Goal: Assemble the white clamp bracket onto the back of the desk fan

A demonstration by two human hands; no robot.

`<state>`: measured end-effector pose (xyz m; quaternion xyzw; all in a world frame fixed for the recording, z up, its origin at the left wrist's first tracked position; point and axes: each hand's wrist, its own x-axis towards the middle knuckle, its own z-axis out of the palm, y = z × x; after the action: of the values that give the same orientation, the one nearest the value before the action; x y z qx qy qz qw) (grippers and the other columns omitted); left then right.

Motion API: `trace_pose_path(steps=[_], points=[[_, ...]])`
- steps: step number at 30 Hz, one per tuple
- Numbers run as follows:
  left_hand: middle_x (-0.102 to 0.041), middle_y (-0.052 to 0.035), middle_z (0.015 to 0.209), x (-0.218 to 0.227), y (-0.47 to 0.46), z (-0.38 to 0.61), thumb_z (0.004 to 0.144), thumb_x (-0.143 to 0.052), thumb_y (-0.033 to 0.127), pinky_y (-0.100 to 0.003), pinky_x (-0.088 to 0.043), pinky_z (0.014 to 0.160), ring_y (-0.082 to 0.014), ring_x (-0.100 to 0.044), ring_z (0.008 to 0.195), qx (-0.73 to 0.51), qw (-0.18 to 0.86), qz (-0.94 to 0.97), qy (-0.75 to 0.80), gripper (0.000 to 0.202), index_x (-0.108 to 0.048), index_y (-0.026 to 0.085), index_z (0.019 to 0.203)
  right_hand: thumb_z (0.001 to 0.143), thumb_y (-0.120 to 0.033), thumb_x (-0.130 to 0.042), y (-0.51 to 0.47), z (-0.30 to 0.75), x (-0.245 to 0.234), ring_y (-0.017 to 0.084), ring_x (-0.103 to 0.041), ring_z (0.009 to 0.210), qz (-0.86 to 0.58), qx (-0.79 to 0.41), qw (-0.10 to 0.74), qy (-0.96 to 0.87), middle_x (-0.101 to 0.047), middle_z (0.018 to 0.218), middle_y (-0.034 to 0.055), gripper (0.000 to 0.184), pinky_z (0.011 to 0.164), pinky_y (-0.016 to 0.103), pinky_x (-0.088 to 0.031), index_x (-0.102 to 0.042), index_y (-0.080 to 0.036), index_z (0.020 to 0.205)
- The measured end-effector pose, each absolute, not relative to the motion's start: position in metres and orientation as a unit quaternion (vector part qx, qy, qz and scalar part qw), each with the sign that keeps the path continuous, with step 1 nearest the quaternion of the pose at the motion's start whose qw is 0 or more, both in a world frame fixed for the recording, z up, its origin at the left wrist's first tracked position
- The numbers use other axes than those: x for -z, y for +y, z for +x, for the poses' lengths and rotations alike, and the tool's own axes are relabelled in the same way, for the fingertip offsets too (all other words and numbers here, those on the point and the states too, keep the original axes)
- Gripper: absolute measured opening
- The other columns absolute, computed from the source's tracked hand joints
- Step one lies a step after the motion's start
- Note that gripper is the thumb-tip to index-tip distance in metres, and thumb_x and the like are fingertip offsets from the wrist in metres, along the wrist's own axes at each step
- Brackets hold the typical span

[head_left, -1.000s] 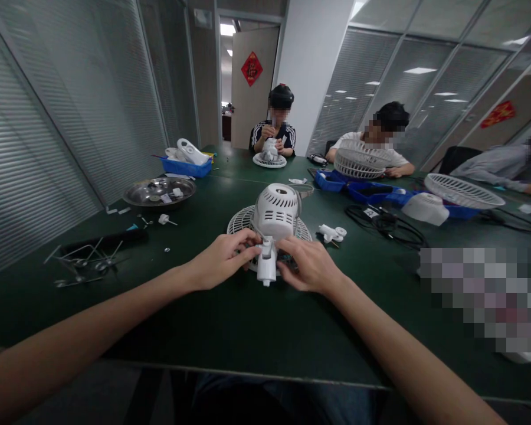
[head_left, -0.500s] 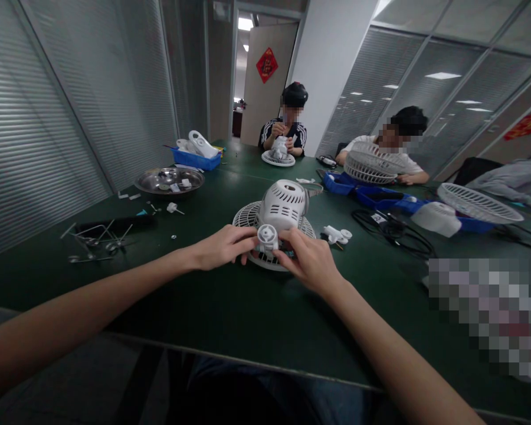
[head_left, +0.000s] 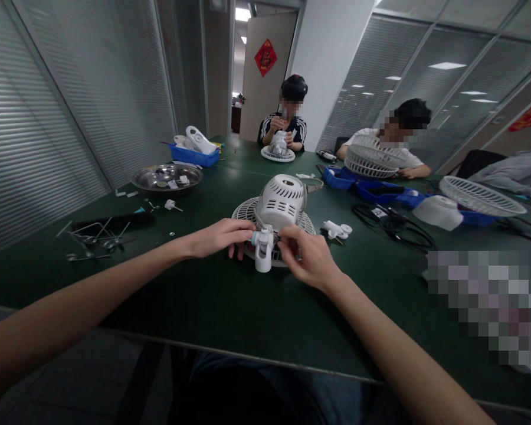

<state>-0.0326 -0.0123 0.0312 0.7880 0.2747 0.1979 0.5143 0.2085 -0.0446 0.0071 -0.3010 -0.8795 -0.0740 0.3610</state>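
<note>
In the head view a white fan motor housing [head_left: 284,199] stands on a round fan grille [head_left: 245,212] that lies on the table. A white swivel joint [head_left: 264,254] sticks out from the housing towards me, its tubular end pointing down. My left hand [head_left: 221,237] has its fingertips on a small blue-green knob [head_left: 253,237] at the joint's left side. On the opposite side my right hand [head_left: 308,252] is closed in a pinch against the joint. What sits between its fingertips is hidden.
A spare white joint part [head_left: 337,230] lies to the right, near a coiled black cable [head_left: 392,227]. On the left are a metal bowl [head_left: 141,184] of parts, a blue bin [head_left: 194,156] and a wire-like metal stand [head_left: 97,241]. Two people sit across the table [head_left: 194,319].
The swivel joint has tipped so its tubular end, which faced up towards me, points down. The blue-green knob shows at its left. Both hands stay beside it, with the fingers slightly shifted.
</note>
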Motion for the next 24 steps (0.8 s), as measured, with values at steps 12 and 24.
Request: trace_pose_path(steps=[12,24], points=[[-0.066,-0.0082,0.091,-0.0277,-0.0097,-0.0341,0.097,-0.033,0.042,-0.026,-0.048,0.066,-0.0151,-0.062,0.077,-0.156,0.488,0.822,0.248,0.041,-0.061,0.012,0.095,0.090,-0.022,-0.048,-0.0443,0.2066,-0.0085,0.009,-0.053,0.056,-0.292,0.134,0.334,-0.886,-0.061,0.073,-0.0002,0.009,0.053,0.021,-0.039,-0.052,-0.017,0.098],[-0.062,-0.0044,0.087,-0.0327,-0.0097,-0.0348,0.093,-0.044,0.040,-0.021,-0.043,0.052,-0.0120,-0.062,0.065,-0.242,0.436,0.822,0.275,0.030,-0.054,0.014,0.103,0.086,-0.021,-0.046,-0.0466,0.2084,-0.0133,0.010,-0.050,0.053,-0.315,0.125,0.326,-0.883,-0.058,0.069,-0.0003,0.007,0.051,0.023,-0.038,-0.049,-0.018,0.090]])
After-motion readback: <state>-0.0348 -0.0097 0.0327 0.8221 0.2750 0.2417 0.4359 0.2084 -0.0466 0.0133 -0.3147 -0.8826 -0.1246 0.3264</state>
